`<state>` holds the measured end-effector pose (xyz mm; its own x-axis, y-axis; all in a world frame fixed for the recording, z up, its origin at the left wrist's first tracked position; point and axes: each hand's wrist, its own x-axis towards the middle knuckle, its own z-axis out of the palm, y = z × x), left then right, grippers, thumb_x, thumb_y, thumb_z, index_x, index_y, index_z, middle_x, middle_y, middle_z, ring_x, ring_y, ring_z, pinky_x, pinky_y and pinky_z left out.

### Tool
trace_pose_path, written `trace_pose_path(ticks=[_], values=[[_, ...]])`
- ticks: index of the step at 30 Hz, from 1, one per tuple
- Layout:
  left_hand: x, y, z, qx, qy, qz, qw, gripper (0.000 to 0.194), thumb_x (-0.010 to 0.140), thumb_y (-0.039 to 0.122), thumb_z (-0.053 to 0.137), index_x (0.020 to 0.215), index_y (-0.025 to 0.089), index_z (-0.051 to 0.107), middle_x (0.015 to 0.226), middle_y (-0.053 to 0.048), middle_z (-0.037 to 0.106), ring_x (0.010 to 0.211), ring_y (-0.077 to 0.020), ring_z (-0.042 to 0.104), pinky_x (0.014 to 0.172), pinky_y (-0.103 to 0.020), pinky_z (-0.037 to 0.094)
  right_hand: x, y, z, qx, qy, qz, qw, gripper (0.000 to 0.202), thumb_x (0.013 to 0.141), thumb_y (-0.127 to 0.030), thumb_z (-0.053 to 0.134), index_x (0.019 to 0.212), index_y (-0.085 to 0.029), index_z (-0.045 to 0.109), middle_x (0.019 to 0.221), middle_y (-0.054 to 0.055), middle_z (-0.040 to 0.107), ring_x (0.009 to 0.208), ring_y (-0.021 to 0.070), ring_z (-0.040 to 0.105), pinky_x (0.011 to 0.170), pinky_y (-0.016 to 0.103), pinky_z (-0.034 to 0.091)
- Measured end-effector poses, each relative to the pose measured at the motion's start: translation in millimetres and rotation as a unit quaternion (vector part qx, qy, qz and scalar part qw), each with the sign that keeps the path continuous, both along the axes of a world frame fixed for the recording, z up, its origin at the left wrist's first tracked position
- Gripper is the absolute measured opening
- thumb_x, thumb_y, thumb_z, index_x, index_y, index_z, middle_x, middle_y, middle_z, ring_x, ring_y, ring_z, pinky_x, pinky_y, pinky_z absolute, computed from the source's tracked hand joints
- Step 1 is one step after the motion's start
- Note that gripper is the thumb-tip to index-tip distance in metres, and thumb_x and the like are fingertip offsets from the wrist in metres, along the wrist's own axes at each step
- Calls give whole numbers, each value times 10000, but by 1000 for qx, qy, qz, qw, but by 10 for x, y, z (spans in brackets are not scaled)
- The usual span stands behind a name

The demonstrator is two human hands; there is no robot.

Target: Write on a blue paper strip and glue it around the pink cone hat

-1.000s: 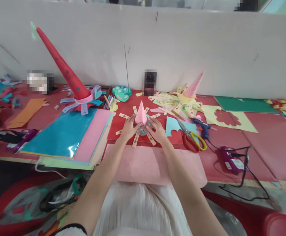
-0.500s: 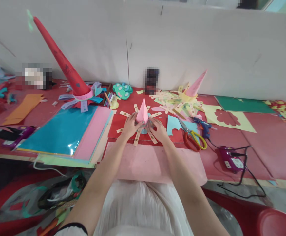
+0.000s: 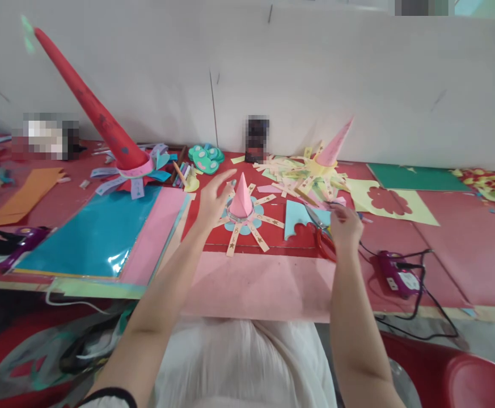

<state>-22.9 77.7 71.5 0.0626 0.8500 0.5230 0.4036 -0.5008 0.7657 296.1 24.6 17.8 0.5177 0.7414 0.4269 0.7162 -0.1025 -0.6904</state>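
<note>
A small pink paper cone (image 3: 241, 199) stands upright on a blue scalloped base (image 3: 235, 228) with beige strips (image 3: 258, 236) fanning out around it. To its left, my left hand (image 3: 215, 198) is open, thumb and fingers apart and close to the cone's side. Over on the right, my right hand (image 3: 346, 226) curls around the blue glue gun, which it mostly hides. Scissors (image 3: 325, 243) with red and yellow handles lie under and beside that hand, partly covered. A light blue paper piece (image 3: 293, 218) with a cut edge lies between the cone and the scissors.
A tall red cone (image 3: 89, 105) leans at left behind blue and pink sheets (image 3: 89, 232). Paper strips and another pink cone (image 3: 335, 143) stand at the back. A purple power strip (image 3: 394, 275) with black cords sits right. A pink sheet (image 3: 256, 286) lies along the front edge.
Both hands have left the small cone, which now stands alone. My left hand drew back leftward and opened. My right hand moved right onto the glue gun. The view shifted slightly.
</note>
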Motion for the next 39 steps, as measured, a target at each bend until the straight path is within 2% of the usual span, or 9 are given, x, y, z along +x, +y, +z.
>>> trace_pose_path(ticks=[1,4,9,13,23,27,31,39], values=[[46,22,35,1,0,-8,1000,314,874,398,480,1116,236,598,1183,-40,634,1122,-163,563,970,-304,430,125,-38,-18,-27,-7,-42,999,226,702,-208,478,835,-159,654,785,71,642,719,195,560,789,371,449],[184,67,74,-1,1,-15,1000,256,859,337,522,1068,233,627,1125,-25,665,1078,-158,589,957,-294,433,378,-142,-84,-107,-18,-112,988,140,694,-273,525,747,-166,597,692,63,585,811,245,533,825,410,413],[310,103,54,-15,-2,-4,1000,197,857,317,523,918,217,682,976,-19,714,951,-165,642,886,-290,466,479,-166,-178,-156,-9,-139,978,227,706,-412,547,709,-186,527,702,63,533,776,248,500,787,422,404],[287,117,82,-21,-15,-14,1000,241,866,367,502,902,208,679,951,-28,719,926,-163,651,858,-275,479,488,-94,-214,-178,-3,-143,973,208,699,-385,557,651,-196,485,708,63,507,773,251,497,781,417,394],[211,165,239,16,-76,-39,996,259,842,424,534,879,202,661,917,-38,717,891,-166,669,827,-273,510,490,-109,-237,-143,8,-164,976,220,681,-329,563,646,-229,370,698,4,420,736,211,450,787,396,389],[208,215,374,37,-103,-57,992,295,830,453,540,883,188,659,899,-45,716,856,-168,681,798,-270,528,496,-101,-275,-123,4,-158,980,216,687,-317,550,636,-230,359,697,6,422,729,208,438,785,394,384],[188,203,528,39,-104,-46,993,309,826,468,540,901,191,657,889,-40,719,874,-166,677,778,-255,532,502,-102,-292,-110,0,-152,982,211,681,-286,541,628,-230,345,689,5,421,724,201,427,778,381,379],[216,-12,831,54,-85,-44,994,280,851,461,505,883,221,646,891,-12,710,879,-182,673,770,-294,549,474,-105,-293,-119,-5,-154,981,197,665,-257,543,613,-224,355,675,-5,392,685,187,414,751,370,385]])
